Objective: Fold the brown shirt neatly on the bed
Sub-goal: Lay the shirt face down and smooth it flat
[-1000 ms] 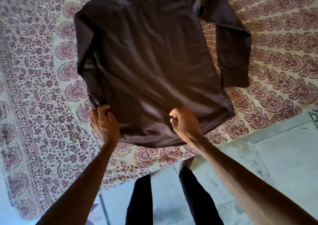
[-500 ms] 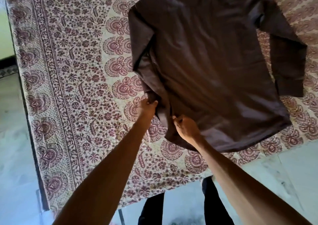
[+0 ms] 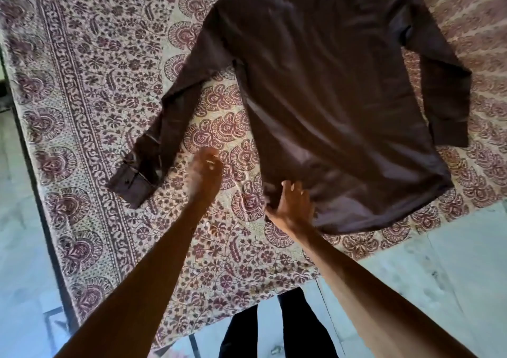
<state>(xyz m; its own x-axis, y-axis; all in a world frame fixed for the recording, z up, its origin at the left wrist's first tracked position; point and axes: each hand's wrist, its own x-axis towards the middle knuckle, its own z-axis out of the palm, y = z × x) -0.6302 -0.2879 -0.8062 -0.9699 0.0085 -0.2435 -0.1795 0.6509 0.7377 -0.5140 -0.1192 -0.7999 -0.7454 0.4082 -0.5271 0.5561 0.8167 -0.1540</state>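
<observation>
One brown shirt (image 3: 343, 111) lies flat on the bed (image 3: 82, 83), both sleeves spread, one toward 8 o'clock. The right hand (image 3: 290, 207), fingers splayed, presses its hem corner; the left hand (image 3: 205, 165) is blurred, its grip unclear.

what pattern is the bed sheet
The sheet is cream with a maroon floral paisley print, clearest in the head view.

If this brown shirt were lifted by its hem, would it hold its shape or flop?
Probably floppy: the brown shirt lies flat with soft creases, its sleeve limp across the bedsheet. Likely light, since the cloth looks thin at the hem under the right hand. Its sheen hints it may slide easily.
</observation>
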